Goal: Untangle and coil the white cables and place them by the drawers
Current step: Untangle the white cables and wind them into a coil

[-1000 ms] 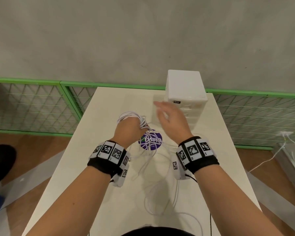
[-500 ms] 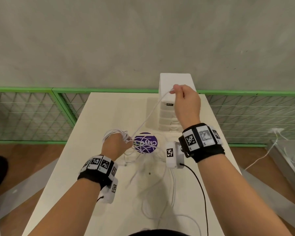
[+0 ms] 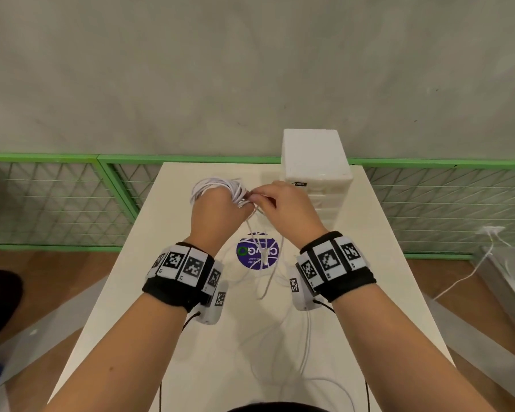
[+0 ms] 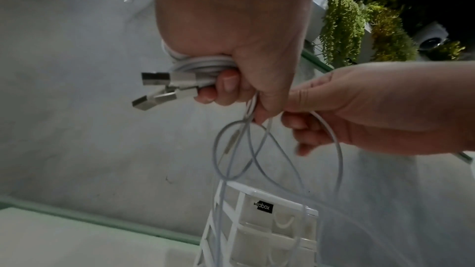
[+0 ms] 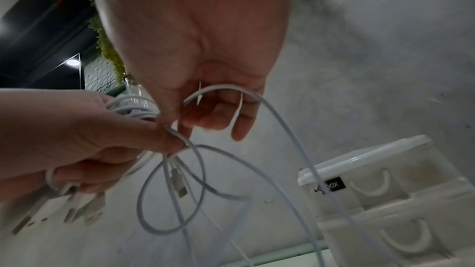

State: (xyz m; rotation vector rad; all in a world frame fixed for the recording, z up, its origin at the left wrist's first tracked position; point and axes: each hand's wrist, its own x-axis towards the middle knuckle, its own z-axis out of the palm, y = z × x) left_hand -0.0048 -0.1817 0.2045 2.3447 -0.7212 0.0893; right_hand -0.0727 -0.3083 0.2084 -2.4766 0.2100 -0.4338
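Observation:
My left hand (image 3: 220, 209) grips a coil of white cable (image 3: 217, 187) above the table, with two USB plugs (image 4: 159, 86) sticking out past its fingers. My right hand (image 3: 283, 203) sits right beside it and pinches a strand of the same cable (image 5: 259, 100) between thumb and fingers. Loose loops (image 4: 257, 149) and a small connector (image 5: 178, 185) hang below both hands. More white cable (image 3: 268, 281) trails down onto the table. The white drawer unit (image 3: 315, 168) stands at the table's far right, just behind my right hand.
A round purple sticker (image 3: 257, 252) lies on the white table (image 3: 131, 307) under the hands. A green mesh fence (image 3: 57, 200) runs behind the table below a grey wall. Another white cable (image 3: 464, 278) lies on the floor at the right.
My right hand has come back down from its raised pull near the drawers to meet my left hand. My left hand has lifted and moved further from me with the coil.

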